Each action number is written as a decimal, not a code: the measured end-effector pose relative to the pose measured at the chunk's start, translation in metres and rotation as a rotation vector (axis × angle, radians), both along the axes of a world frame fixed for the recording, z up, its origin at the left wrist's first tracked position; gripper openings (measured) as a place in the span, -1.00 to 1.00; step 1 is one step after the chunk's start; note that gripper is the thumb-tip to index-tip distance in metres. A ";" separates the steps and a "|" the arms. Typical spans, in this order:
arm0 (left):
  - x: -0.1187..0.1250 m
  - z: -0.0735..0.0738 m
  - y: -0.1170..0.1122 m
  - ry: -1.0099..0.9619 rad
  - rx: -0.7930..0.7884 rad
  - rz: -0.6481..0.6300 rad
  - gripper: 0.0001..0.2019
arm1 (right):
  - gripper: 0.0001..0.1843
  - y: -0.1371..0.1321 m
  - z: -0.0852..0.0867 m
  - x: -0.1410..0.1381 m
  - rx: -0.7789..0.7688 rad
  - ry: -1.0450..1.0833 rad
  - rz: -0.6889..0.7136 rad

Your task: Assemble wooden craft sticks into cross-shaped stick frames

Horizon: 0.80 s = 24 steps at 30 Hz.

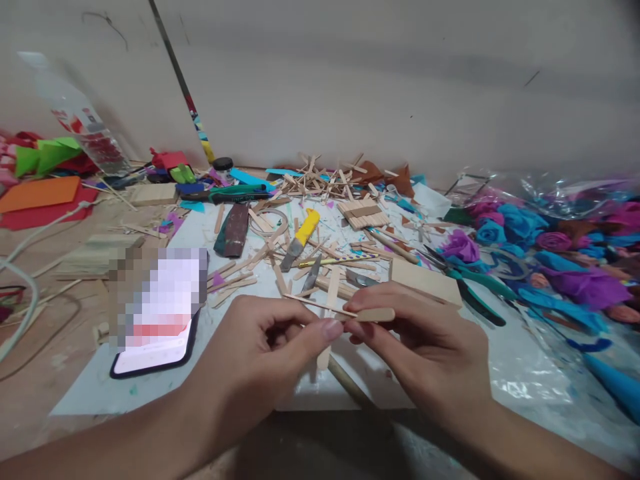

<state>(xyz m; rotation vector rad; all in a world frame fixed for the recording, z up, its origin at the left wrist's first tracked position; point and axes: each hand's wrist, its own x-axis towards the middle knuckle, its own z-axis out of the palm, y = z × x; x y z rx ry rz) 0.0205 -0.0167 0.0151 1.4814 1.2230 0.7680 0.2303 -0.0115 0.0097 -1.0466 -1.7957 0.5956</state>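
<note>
"Where's the craft stick [377,315]?"
"Above the tabletop [35,413], pinched in the fingers of the left hand [265,353] and right hand [435,340], a second stick [334,287] crossing behind."
"How far along?"
"Partway, I'd judge; loose sticks [325,181] beyond look unused."
"Are the two joined?"
"Can't tell: fingertips [331,329] hide the crossing. The phone [167,293] is partly blurred, too."
</note>
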 end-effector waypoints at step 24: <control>0.001 -0.004 0.000 -0.178 -0.218 -0.109 -0.65 | -0.81 -0.002 -0.005 0.000 0.013 -0.022 -0.033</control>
